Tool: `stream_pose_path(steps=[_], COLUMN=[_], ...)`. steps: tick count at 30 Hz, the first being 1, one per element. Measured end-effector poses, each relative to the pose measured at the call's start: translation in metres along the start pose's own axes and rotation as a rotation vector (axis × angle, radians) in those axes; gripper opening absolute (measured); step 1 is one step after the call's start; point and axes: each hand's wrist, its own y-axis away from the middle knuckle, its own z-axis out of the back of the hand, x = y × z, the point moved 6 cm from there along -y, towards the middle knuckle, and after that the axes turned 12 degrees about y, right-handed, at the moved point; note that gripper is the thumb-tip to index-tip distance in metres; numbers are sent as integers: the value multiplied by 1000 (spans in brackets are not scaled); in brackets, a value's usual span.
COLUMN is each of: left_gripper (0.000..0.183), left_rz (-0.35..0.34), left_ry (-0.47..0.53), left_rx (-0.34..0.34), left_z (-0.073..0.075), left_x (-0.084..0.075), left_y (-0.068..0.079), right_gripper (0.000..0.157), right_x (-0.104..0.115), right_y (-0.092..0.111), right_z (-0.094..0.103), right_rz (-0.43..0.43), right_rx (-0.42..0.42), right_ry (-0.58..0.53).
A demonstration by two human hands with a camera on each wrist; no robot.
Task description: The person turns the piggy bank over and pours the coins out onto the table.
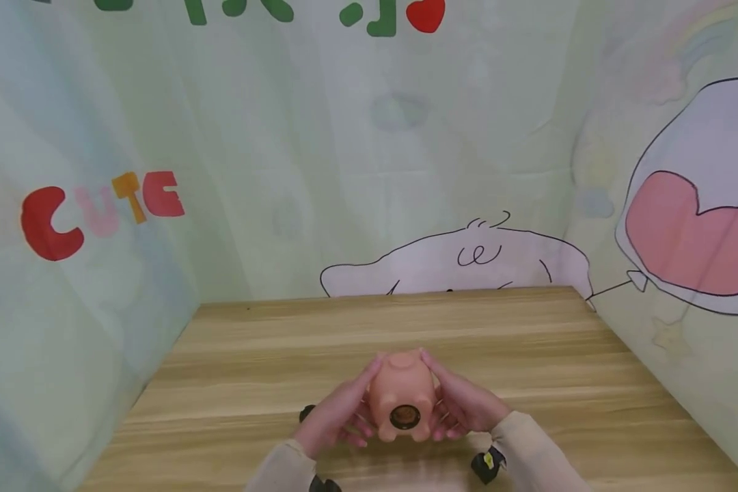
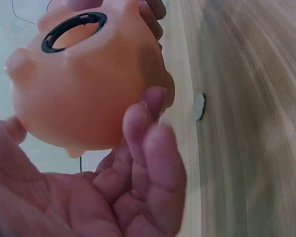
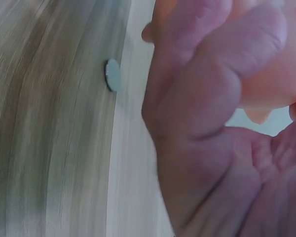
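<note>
A pink piggy bank (image 1: 400, 389) is held between both hands above the wooden table, its underside with stubby feet turned toward the head camera. A round hole with a black rim (image 2: 48, 45) shows in its belly, uncovered in the left wrist view. My left hand (image 1: 343, 410) grips the left side, thumb toward the far end and fingers curled beneath. On the opposite side, my right hand (image 1: 467, 404) holds it the same way. Both wrist views show a small pale round disc (image 2: 200, 106) with a dark edge on the table; its kind is unclear.
The wooden table (image 1: 283, 348) is bordered at the back and sides by printed cloth (image 1: 295, 150) with cartoon drawings and letters. Black devices sit at the wrists, one (image 1: 488, 465) by the right sleeve.
</note>
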Motion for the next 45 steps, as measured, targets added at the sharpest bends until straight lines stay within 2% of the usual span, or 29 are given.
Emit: stream_pose_path(steps=[5, 10, 15, 19, 24, 29, 35, 40, 45], left_gripper=[90, 93, 87, 78, 75, 78, 81, 77, 76], left_rz=[-20, -25, -48, -83, -110, -147, -183, -221, -262], left_ry=[-79, -118, -200, -190, -125, -57, 181, 355, 456], left_rx=[-17, -2, -20, 20, 89, 116, 112, 92, 108], left_z=[-2, -3, 1, 1, 0, 1, 0, -2, -4], left_x=[-8, -9, -7, -12, -17, -20, -24, -27, -25], left_y=[-2, -2, 1, 2, 3, 7, 6, 4, 8], right_gripper=[99, 101, 94, 84, 72, 67, 79, 75, 70], right_x=[3, 2, 0, 5, 13, 19, 27, 32, 32], right_y=[2, 4, 3, 4, 7, 10, 10, 8, 6], right_z=[6, 7, 4, 9, 13, 13, 13, 10, 1], right_rz=[-7, -12, 26, 91, 176, 235, 274, 338, 401], right_rx=[8, -4, -30, -70, -80, -97, -137, -141, -113], right_ry=[61, 84, 46, 6, -32, -79, -181, -322, -441])
